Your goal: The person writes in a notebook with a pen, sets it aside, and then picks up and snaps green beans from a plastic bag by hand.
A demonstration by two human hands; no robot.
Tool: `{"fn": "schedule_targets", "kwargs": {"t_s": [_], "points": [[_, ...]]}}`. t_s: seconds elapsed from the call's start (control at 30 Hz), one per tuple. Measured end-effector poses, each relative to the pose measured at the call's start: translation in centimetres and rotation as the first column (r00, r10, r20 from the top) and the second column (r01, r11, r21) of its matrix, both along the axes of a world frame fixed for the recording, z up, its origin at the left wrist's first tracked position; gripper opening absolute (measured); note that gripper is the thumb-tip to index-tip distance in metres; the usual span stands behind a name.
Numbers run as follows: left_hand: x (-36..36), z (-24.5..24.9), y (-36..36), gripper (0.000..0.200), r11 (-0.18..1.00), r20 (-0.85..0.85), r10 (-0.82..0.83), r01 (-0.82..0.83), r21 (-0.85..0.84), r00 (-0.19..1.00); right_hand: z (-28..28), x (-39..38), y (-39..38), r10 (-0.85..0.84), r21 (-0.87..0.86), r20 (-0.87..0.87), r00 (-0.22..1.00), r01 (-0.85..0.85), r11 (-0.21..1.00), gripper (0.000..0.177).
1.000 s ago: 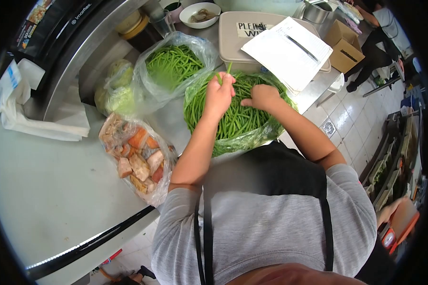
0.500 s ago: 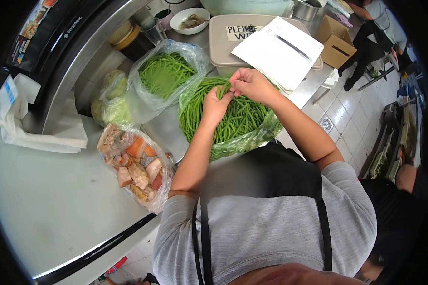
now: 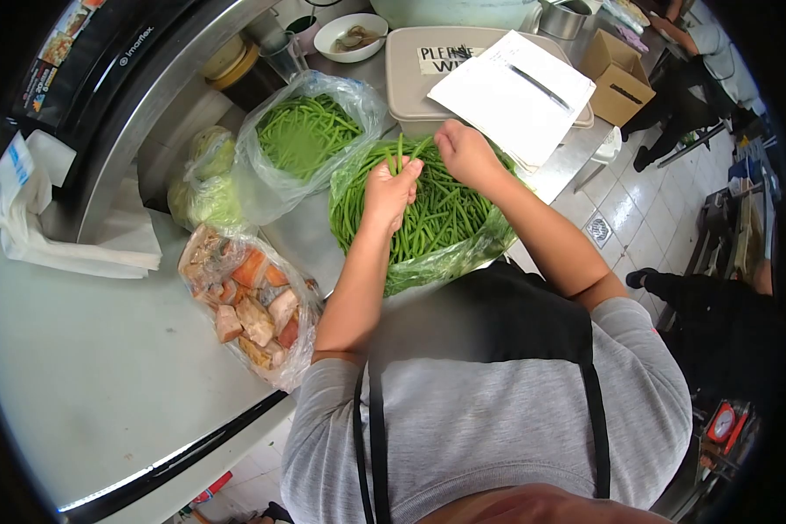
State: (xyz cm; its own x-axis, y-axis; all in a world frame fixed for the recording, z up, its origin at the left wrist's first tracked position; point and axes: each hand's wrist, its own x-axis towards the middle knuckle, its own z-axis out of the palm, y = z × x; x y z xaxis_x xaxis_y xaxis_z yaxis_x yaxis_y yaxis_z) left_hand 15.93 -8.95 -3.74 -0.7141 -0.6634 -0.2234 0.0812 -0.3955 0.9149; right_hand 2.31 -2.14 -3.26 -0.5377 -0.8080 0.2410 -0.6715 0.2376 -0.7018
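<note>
A large heap of long green beans (image 3: 441, 218) lies in an opened plastic bag (image 3: 445, 267) in front of me. My left hand (image 3: 391, 194) is closed around a few green beans, whose ends stick up past the thumb. To its right, my right hand (image 3: 468, 157) is curled over the far edge of the heap, its fingers pinched together. Whatever those fingertips hold is too small or hidden to make out. A second clear bag (image 3: 262, 188) with shorter green bean pieces (image 3: 310, 135) stands behind and to the left.
A bag of meat chunks (image 3: 258, 319) lies at left, with a bagged pale green vegetable (image 3: 205, 196) behind it. Papers with a pen (image 3: 520, 92) rest on a lidded bin (image 3: 406, 74). A cardboard box (image 3: 616, 74) stands at right; other people (image 3: 716, 319) are beyond.
My hands have moved apart; the right one has gone slightly right, and the left has turned with beans upright in it. At right, a person in dark clothes has shifted.
</note>
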Motion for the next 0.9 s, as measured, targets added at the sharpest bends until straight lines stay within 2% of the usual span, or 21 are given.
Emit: {"fn": "schedule_targets", "kwargs": {"t_s": [0.03, 0.07, 0.1, 0.17, 0.2, 0.27, 0.37, 0.47, 0.5, 0.6, 0.63, 0.73, 0.83, 0.9], "points": [[0.0, 0.2, 0.1, 0.012, 0.998, -0.04, 0.0, 0.002, 0.057, 0.999, -0.4, -0.1, -0.3, 0.022, -0.027, 0.228, 0.973, -0.016, 1.0, 0.015], [0.1, 0.3, 0.1, 0.012, 0.993, -0.08, 0.002, 0.007, 0.115, 0.997, -0.7, -0.2, -0.5, 0.048, -0.057, 0.443, 0.895, -0.025, 0.998, 0.015], [0.1, 0.4, 0.1, 0.011, 0.986, -0.104, 0.01, 0.007, 0.164, 0.995, -0.3, -0.2, -0.4, 0.102, -0.167, 0.625, 0.774, 0.004, 0.986, 0.015], [0.3, 0.5, -0.1, 0.01, 0.965, -0.148, 0.03, 0.01, 0.262, 0.988, 0.9, -0.4, -0.1, 0.261, -0.345, 0.865, 0.429, 0.13, 0.93, 0.014], [0.4, 0.4, -0.5, 0.01, 0.954, -0.181, 0.049, 0.007, 0.301, 0.982, 1.5, -0.9, 0.1, 0.38, -0.429, 0.888, 0.259, 0.172, 0.887, 0.012], [0.8, -0.1, -1.5, 0.01, 0.927, -0.24, 0.092, 0.005, 0.375, 0.966, 2.4, -1.4, 1.0, 0.236, -0.178, 0.726, 0.646, -0.155, 0.972, 0.014], [0.6, 0.2, -1.8, 0.009, 0.922, -0.251, 0.136, -0.03, 0.386, 0.959, 1.4, 0.4, 1.7, 0.325, 0.046, 0.592, 0.737, -0.433, 0.9, 0.014], [0.2, 0.4, -1.5, 0.01, 0.925, -0.263, 0.154, -0.045, 0.377, 0.952, 0.5, 1.0, 1.4, 0.419, -0.024, 0.56, 0.715, -0.491, 0.871, 0.014], [0.3, 0.6, -1.2, 0.011, 0.927, -0.263, 0.157, -0.051, 0.372, 0.952, 0.8, 1.3, 1.4, 0.386, 0.005, 0.49, 0.782, -0.444, 0.896, 0.015], [0.0, 1.4, -0.3, 0.012, 0.97, -0.215, 0.17, -0.126, 0.207, 0.962, 1.3, 0.9, 1.4, 0.26, 0.105, 0.307, 0.916, -0.304, 0.947, 0.021], [-0.1, 1.7, 0.3, 0.012, 0.986, -0.207, 0.135, -0.111, 0.123, 0.969, 1.9, 1.0, 1.4, 0.218, 0.163, 0.087, 0.972, -0.23, 0.959, 0.026], [-0.6, 2.1, 1.6, 0.012, 0.993, -0.235, 0.105, -0.09, 0.073, 0.966, 0.9, 0.1, 1.1, 0.107, 0.302, -0.105, 0.989, -0.07, 0.951, 0.028], [-0.8, 1.3, 0.6, 0.015, 0.98, -0.215, 0.171, -0.144, 0.138, 0.962, 1.5, -0.1, 2.2, 0.208, 0.647, -0.155, 0.966, -0.06, 0.76, 0.026], [-0.8, 0.6, -0.1, 0.017, 0.977, -0.208, 0.185, -0.156, 0.148, 0.961, -1.1, -0.7, 3.4, 0.291, 0.557, -0.227, 0.93, -0.121, 0.822, 0.023]]}}
